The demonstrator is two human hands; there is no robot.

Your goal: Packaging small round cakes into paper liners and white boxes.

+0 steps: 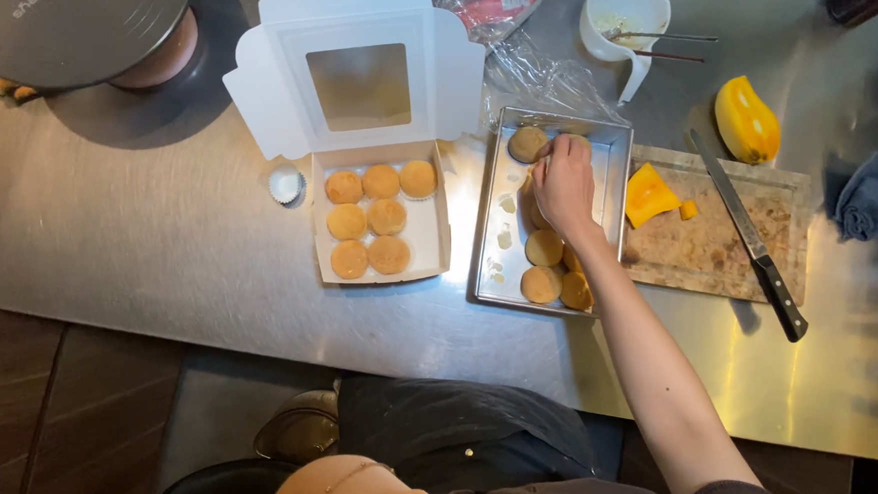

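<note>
On the steel worktop (158,242), a white paper cup (285,184) sits by the open white box (381,212), seven golden cakes inside. Beside it, the metal tray (503,224) holds more, and the right hand (563,182) reaches in, its grip closing on a cake (531,143) at the far end. Further right: cutting board (719,242), knife (751,236), orange squash (747,119). No left hand showing.
</note>
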